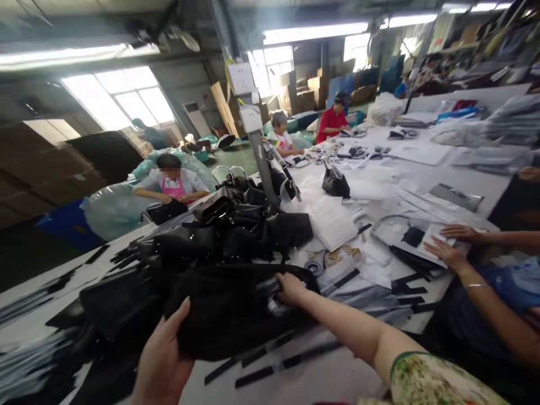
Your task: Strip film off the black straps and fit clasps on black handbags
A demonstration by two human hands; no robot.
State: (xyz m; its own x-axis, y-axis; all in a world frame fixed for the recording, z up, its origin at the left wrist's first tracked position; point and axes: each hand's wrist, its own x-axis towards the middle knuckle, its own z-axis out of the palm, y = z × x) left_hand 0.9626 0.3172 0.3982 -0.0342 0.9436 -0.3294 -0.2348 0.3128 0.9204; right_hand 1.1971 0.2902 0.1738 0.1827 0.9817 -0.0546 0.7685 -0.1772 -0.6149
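Note:
A soft black bag (223, 320) lies tilted in front of me, over the near edge of a pile of black bags (236, 230). My left hand (162, 354) grips its left end, thumb on top and the other fingers hidden beneath. Near the bag's upper right edge, my right hand (291, 289) is closed on a piece of shiny, crumpled clear plastic (275, 306); its fingertips are partly hidden. Below and right of the bag, black strips (261, 371) in clear sleeves lie on the white table (329, 371).
At right, a co-worker's hands (451, 244) rest on a white sheet beside a black bag part. Another person (169, 183) handles a black bag across the table. A grey post (262, 163) with sockets rises behind the pile. A roll of tape (313, 266) lies beyond my right hand.

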